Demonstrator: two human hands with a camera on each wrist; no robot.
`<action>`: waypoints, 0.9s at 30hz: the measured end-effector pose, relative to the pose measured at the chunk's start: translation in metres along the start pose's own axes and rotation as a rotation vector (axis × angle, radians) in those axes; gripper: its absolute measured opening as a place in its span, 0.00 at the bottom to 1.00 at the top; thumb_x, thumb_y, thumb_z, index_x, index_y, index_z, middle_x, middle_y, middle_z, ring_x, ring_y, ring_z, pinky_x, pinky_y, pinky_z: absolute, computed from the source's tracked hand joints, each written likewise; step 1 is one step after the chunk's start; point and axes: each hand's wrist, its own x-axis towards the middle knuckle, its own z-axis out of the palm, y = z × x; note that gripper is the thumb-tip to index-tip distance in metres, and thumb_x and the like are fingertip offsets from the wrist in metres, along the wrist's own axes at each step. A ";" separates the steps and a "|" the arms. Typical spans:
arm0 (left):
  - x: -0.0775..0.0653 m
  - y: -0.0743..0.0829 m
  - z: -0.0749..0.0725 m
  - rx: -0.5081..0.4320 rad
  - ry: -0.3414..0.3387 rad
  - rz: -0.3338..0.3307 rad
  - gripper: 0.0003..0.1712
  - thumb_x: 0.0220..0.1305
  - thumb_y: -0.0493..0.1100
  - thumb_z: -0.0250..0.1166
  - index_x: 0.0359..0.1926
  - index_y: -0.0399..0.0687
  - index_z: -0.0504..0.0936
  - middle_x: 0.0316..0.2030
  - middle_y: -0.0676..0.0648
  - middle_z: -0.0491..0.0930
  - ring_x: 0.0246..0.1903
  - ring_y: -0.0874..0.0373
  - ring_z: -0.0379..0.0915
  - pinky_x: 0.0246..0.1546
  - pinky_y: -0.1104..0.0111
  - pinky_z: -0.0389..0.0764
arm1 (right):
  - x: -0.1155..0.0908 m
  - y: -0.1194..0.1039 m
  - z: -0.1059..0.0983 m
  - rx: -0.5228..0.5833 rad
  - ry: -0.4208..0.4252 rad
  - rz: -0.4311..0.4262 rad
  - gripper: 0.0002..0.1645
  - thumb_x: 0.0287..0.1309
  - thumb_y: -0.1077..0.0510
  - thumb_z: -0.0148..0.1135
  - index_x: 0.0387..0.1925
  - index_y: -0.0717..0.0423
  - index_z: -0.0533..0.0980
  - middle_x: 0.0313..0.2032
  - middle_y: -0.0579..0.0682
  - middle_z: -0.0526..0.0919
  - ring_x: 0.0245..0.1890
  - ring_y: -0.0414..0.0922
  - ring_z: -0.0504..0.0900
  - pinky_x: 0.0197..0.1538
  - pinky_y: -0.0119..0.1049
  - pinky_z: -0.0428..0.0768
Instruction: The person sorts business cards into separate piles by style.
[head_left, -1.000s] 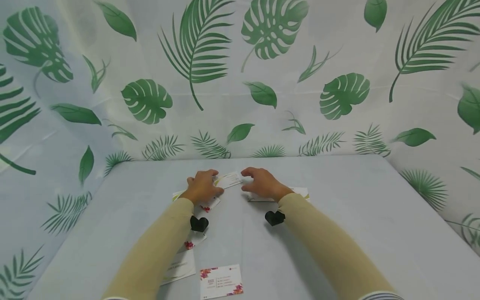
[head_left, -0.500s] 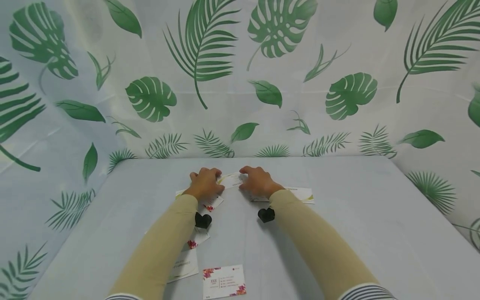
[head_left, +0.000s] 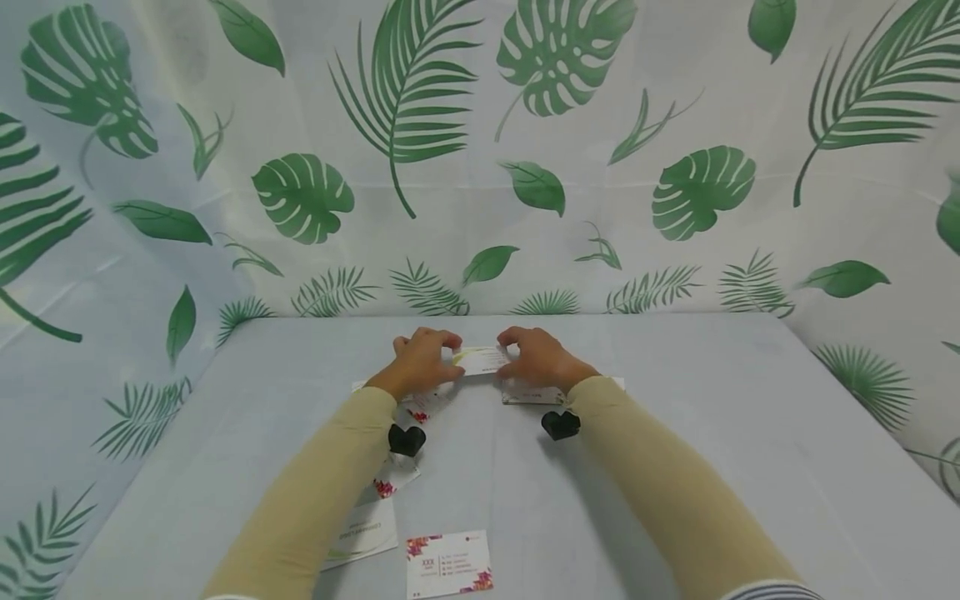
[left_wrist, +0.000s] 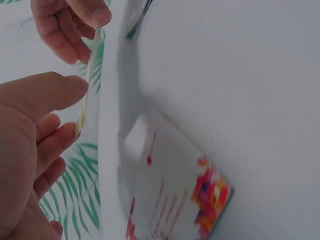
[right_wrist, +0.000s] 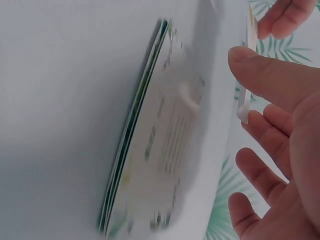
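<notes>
A white business card with a yellow-green edge is held between my two hands near the far side of the table. My left hand pinches its left end between thumb and fingers. At its right end, my right hand does the same. Both wrist views show the card edge-on, lifted clear of the tabletop. Beneath my right hand lies a stack of cards with green marks, partly hidden in the head view. A floral-cornered stack of cards lies below my left hand.
Nearer on the table are a red floral card, a card with a yellow-green curve and another floral card, the latter two partly covered by my left sleeve. A leaf-patterned cloth hangs behind the table.
Both hands have shifted a little to the right with the card between them. The card now appears lifted and more level. The other cards stay in place.
</notes>
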 end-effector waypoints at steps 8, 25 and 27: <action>0.006 0.038 0.021 -0.014 0.001 0.078 0.30 0.62 0.53 0.72 0.63 0.50 0.77 0.59 0.49 0.75 0.66 0.50 0.59 0.60 0.47 0.51 | -0.035 0.035 -0.019 -0.009 0.051 -0.027 0.37 0.57 0.50 0.73 0.65 0.58 0.72 0.61 0.59 0.76 0.62 0.57 0.71 0.64 0.57 0.66; 0.028 0.125 0.088 0.030 -0.052 0.166 0.29 0.64 0.50 0.71 0.65 0.57 0.76 0.59 0.55 0.76 0.66 0.54 0.59 0.56 0.51 0.55 | -0.110 0.117 -0.038 -0.037 0.158 0.029 0.34 0.55 0.54 0.74 0.60 0.63 0.74 0.55 0.65 0.78 0.55 0.63 0.73 0.57 0.61 0.70; 0.029 0.130 0.093 0.033 -0.050 0.157 0.29 0.64 0.50 0.71 0.65 0.57 0.76 0.59 0.56 0.77 0.66 0.54 0.59 0.57 0.50 0.55 | -0.112 0.121 -0.039 -0.030 0.145 0.047 0.34 0.55 0.54 0.74 0.61 0.64 0.73 0.56 0.65 0.78 0.56 0.64 0.73 0.58 0.61 0.70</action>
